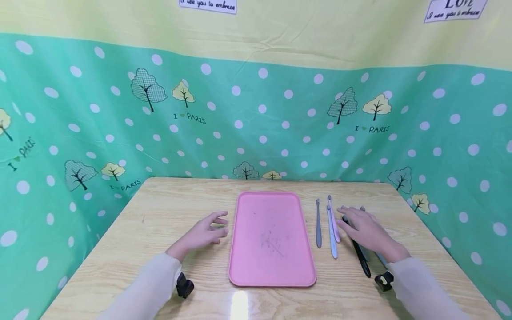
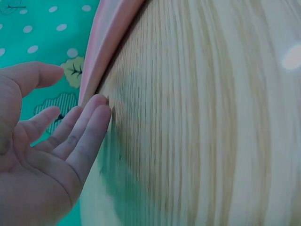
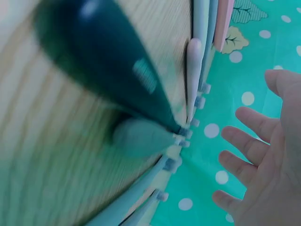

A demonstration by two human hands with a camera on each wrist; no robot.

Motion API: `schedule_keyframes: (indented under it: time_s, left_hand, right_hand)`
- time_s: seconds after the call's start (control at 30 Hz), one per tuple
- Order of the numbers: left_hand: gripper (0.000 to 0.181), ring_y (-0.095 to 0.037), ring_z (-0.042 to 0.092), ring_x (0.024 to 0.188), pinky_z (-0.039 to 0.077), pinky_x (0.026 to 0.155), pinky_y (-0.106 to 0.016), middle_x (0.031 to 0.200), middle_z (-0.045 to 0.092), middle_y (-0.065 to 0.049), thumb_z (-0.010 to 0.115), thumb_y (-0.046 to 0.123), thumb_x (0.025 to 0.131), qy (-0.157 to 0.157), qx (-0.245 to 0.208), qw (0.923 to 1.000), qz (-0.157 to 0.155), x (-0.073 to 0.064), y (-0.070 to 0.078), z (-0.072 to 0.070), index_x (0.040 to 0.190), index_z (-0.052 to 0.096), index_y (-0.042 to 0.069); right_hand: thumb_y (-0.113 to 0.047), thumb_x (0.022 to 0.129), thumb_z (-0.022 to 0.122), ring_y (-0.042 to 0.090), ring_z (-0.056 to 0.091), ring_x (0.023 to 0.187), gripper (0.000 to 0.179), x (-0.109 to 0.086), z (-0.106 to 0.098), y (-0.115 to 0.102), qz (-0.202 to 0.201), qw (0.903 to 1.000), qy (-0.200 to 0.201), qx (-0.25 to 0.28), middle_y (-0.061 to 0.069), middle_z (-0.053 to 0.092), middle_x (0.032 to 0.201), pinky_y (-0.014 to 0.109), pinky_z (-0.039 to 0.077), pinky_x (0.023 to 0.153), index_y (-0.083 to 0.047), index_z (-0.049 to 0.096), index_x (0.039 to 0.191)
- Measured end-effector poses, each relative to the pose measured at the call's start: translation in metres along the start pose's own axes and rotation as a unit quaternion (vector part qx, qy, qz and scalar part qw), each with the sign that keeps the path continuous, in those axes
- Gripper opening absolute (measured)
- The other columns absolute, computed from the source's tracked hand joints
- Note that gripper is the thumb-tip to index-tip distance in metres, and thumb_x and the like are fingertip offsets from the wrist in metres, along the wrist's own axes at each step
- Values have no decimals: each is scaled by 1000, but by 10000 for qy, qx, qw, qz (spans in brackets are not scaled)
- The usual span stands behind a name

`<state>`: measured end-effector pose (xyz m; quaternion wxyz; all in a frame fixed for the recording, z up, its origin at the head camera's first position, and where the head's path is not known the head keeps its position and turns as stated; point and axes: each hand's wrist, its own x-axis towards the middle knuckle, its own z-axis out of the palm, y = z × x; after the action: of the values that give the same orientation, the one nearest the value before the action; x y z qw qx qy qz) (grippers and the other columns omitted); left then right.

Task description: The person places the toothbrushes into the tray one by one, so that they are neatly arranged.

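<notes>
A pink rectangular tray (image 1: 272, 262) lies on the wooden table. Just left of it, my left hand (image 1: 204, 231) is held with loose, spread fingers and nothing in them. To the tray's right lie a grey-blue toothbrush (image 1: 318, 229), a light blue toothbrush (image 1: 333, 240) and a purple toothbrush (image 1: 334, 225). My right hand (image 1: 370, 229) hovers over a black toothbrush (image 1: 363, 262) and several others, partly hiding them. Its fingers are spread and hold nothing, as the right wrist view shows, with the black handle (image 3: 108, 56) large at the upper left.
The wooden tabletop (image 1: 160, 213) reaches back to a green dotted curtain (image 1: 264, 124) with printed trees. A black wrist camera (image 1: 185, 285) sits at the left sleeve, another black camera (image 1: 385, 281) at the right sleeve.
</notes>
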<state>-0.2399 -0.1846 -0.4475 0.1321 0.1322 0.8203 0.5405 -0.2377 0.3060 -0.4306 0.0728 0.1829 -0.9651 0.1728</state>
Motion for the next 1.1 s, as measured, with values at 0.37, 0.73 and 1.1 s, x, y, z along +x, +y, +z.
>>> schedule_keyframes:
  time_s: [0.37,0.73,1.1]
  left_hand:
    - [71,-34,65,103,63,79,-41,137,44,-31,64,1,89,-106,-830,9960,-324,6,1,21,151,30,-8]
    - [66,-27,64,100,63,80,-40,136,47,-26,61,-3,90,-12,-1163,9915,-584,9,0,29,151,34,-6]
    - [64,-26,62,100,63,81,-41,132,48,-25,62,-3,92,46,-1466,9871,-636,6,-3,31,150,35,-6]
  right_hand:
    - [-30,102,59,47,41,134,47,9,4,-15,-109,9997,129,185,22,54,141,75,23,109,-3,56,140]
    - [-23,96,68,41,55,121,41,17,3,-28,-16,9989,-96,448,18,62,132,62,46,101,-6,64,133]
    - [-24,93,71,15,64,80,41,25,14,-41,854,9885,-712,1026,7,70,106,31,55,64,-4,65,128]
